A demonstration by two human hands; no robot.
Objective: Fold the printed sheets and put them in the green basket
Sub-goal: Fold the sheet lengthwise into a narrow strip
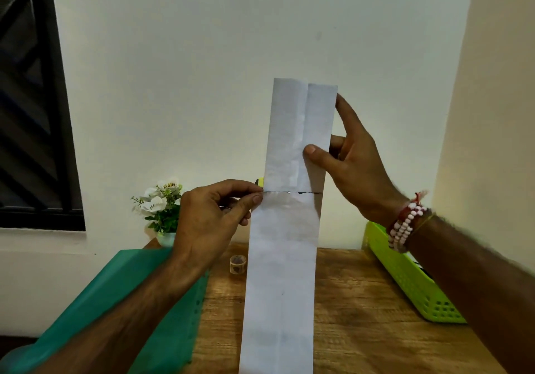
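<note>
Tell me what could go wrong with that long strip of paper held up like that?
The paper is pinched only at its edge by the left hand and steadied by the right hand, so the next fold could come out crooked. Its free lower end could brush the small tape roll. The green basket sits off right, half hidden by the forearm.

Looked like room in home, not workplace. Plain white wall [202,55] met cream side wall [498,84] at corner. Dark-framed window with slanted grille [31,98] sat at left. Small wooden table [362,315] stood against wall, with potted artificial white flowers [162,202] on it. Lime plastic basket [405,281] and teal plastic item [115,301] were household sort.
</note>
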